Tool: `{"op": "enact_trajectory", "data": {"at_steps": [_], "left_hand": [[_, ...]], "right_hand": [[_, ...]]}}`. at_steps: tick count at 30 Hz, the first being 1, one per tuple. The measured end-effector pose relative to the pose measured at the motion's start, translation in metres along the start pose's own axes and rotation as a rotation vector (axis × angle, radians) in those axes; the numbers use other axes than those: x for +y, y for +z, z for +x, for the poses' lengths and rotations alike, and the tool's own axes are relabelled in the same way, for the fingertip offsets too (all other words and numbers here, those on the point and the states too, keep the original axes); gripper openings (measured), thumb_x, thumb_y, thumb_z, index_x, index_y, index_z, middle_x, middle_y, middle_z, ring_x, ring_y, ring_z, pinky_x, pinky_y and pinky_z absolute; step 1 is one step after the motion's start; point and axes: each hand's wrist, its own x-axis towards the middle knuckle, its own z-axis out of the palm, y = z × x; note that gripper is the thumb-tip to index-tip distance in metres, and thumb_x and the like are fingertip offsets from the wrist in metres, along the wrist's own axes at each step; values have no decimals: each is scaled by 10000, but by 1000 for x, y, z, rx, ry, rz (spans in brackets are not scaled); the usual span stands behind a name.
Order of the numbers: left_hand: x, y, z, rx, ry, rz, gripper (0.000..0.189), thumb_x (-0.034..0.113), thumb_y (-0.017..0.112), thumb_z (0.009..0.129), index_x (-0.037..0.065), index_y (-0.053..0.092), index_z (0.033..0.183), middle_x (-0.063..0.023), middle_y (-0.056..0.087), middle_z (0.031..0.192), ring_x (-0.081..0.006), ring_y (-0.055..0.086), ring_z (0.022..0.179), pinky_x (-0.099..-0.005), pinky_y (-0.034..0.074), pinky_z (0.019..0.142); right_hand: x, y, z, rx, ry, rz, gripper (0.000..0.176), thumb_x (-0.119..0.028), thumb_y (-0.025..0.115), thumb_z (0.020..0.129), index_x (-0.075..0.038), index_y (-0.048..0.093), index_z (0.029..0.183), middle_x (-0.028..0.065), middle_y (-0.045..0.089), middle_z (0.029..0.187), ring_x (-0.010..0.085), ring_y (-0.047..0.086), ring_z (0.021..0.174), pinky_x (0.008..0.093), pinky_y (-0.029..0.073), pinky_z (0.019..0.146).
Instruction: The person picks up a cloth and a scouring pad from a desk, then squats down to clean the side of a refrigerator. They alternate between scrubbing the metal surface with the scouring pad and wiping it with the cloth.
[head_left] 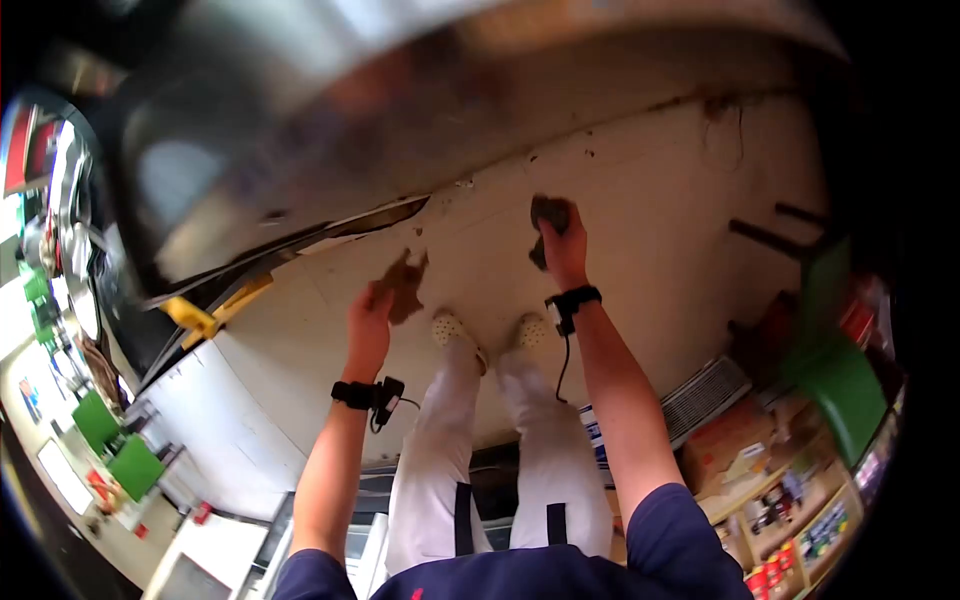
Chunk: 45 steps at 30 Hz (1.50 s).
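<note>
My left hand (371, 318) is closed on the edge of a ragged brown piece (405, 286) that looks like torn cardboard. It hangs out over the pale floor (480, 245), ahead of my feet. To the right and farther out, my right hand (565, 245) grips a dark, crumpled, rag-like piece (545, 212), with part of it hidden behind the fingers. Both wrists wear black straps with small devices and cables. Below and between the hands are my cream clogs (449, 328), holed on top.
A large blurred, curved surface (420, 110) fills the top of the view. Small dark scraps (589, 153) lie on the floor. At right stands a green chair (840, 390), with a shelf of small goods (790, 510) below it. A yellow part (188, 316) juts in at left.
</note>
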Motion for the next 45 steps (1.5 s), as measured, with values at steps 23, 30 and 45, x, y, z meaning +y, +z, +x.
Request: {"op": "enact_trajectory", "data": {"at_steps": [23, 30, 45], "left_hand": [[-29, 132, 123, 511, 992, 355, 322, 81, 526, 1000, -81, 588, 1271, -102, 683, 1136, -129, 595, 964, -255, 470, 859], [-24, 160, 149, 405, 1359, 485, 213, 27, 545, 937, -94, 585, 1107, -140, 583, 964, -253, 528, 842, -305, 451, 743], [-25, 152, 157, 370, 1515, 868, 456, 87, 569, 906, -135, 503, 1299, -299, 558, 1176, -461, 530, 1043, -485, 421, 940]], "right_hand": [[-8, 118, 83, 562, -885, 263, 569, 52, 721, 577, -70, 624, 1124, 145, 555, 1013, 363, 550, 972, 423, 467, 855], [-11, 33, 165, 914, -834, 228, 424, 5, 736, 688, -79, 651, 1095, 138, 602, 985, 346, 574, 939, 404, 473, 834], [-47, 40, 129, 808, -817, 291, 314, 30, 678, 690, -64, 655, 989, 143, 575, 942, 348, 560, 935, 428, 474, 816]]}}
